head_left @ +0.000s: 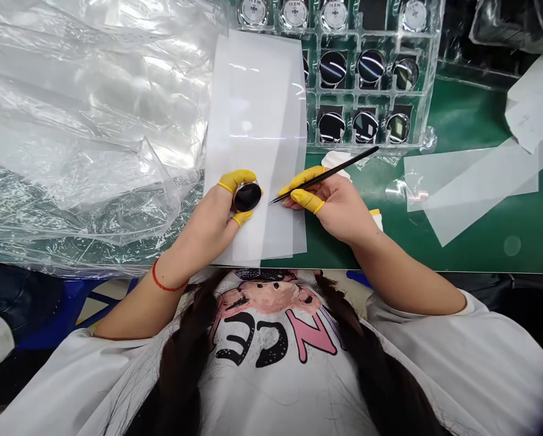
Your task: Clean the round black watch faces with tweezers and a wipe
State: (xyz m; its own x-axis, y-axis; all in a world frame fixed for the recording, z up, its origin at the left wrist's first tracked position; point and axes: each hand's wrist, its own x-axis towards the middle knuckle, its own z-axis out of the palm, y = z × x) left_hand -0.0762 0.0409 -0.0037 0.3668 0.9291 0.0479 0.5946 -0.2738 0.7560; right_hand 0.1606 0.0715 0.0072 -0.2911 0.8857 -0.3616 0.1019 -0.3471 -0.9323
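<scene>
My left hand (221,209), with yellow finger cots on its fingertips, is closed around the rim of a round watch body (248,197) with a glossy black face turned up. My right hand (328,200), also in yellow finger cots, grips slim black tweezers (337,169). Their fine tip points left, a short way from the watch body and apart from it. Both hands are over a stack of translucent white sheets (253,109) at the table's front edge.
Behind the sheets, a clear plastic tray (371,148) holds several round watch bodies, some black-faced, some silver back up. Crumpled clear plastic (94,109) covers the left side. Loose translucent sheets (466,188) lie on the green mat (494,248) at the right.
</scene>
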